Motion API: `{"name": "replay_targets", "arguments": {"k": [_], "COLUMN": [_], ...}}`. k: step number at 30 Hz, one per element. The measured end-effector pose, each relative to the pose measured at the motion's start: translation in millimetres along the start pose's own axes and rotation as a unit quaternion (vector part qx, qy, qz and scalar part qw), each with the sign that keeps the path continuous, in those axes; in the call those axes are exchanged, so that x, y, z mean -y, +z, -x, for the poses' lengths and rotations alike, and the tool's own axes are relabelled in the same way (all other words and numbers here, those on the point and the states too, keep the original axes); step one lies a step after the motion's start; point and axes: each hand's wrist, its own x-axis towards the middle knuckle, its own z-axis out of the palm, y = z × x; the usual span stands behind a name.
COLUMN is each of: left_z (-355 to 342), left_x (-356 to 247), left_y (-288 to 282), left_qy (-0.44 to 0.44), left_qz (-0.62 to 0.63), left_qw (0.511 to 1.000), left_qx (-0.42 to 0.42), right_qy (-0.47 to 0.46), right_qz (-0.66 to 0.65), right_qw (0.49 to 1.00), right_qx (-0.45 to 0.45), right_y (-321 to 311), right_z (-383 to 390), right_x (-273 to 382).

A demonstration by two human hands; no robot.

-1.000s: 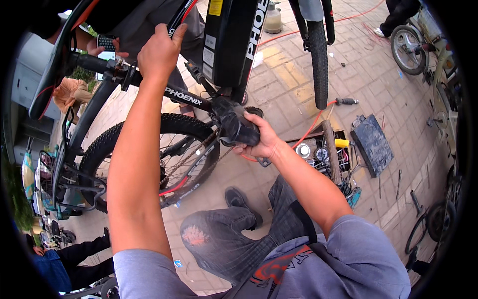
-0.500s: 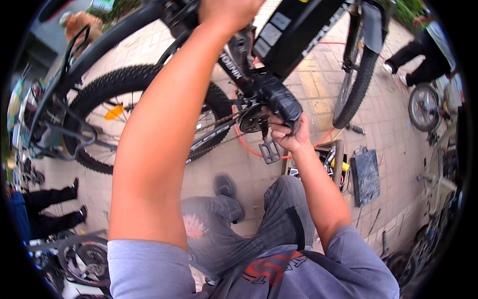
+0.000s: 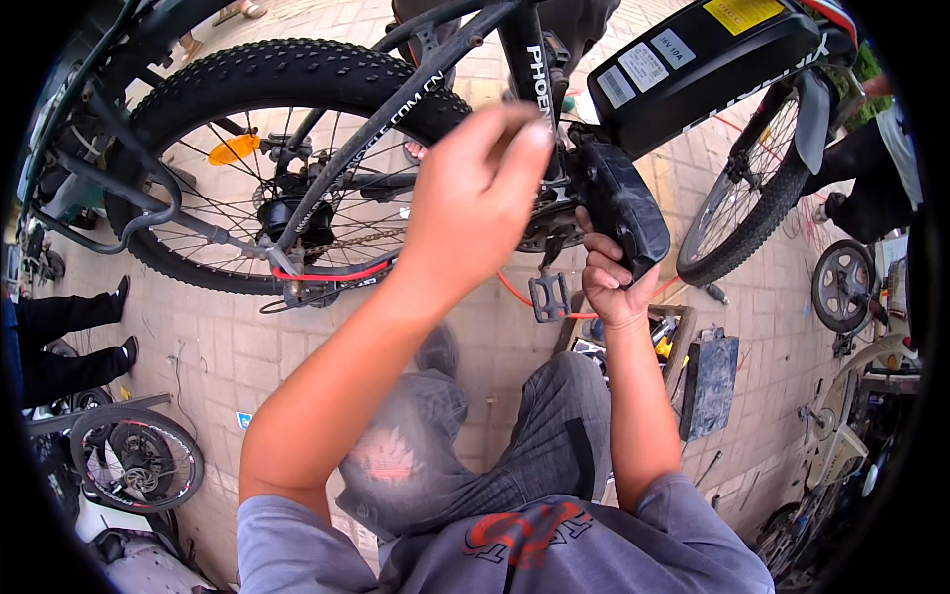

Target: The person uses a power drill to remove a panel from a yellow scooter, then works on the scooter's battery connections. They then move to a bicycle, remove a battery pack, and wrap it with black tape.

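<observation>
Our hands differ: the right hand [image 3: 616,282] is curled around the dark casing's [image 3: 625,198] lower edge; the left hand [image 3: 478,188], blurred and half curled, lies left of the casing, its grip unclear to us. Paving [image 3: 685,163] separates the casing from the front wheel [image 3: 742,166]. The battery box [image 3: 683,84] crowds above it, the pedal [image 3: 549,297] below-left.

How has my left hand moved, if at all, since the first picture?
Yes: judged against the bicycle's seat tube, your left hand has moved down from near the tube's upper end, closer to the black casing.
</observation>
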Motion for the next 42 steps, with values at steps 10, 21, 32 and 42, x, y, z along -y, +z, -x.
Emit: {"name": "replay_targets", "arguments": {"k": [10, 21, 32, 42], "left_z": [60, -78, -168, -158], "left_x": [-26, -56, -45, -44], "left_y": [4, 12, 43, 46], "left_qy": [-0.179, 0.358, 0.206, 0.215], "left_qz": [0.050, -0.442, -0.528, -0.515], "left_qw": [0.974, 0.822, 0.822, 0.829], "left_qx": [0.131, 0.020, 0.059, 0.019], "right_qy": [-0.067, -0.118, -0.308, -0.275], "right_qz": [0.056, 0.436, 0.777, 0.825], "right_qw": [0.992, 0.868, 0.475, 0.477], "right_qx": [-0.091, -0.206, -0.275, -0.126], "right_y": [102, 100, 127, 117], "right_z": [-80, -62, -68, -113], "right_x": [-31, -39, -41, -6]}}
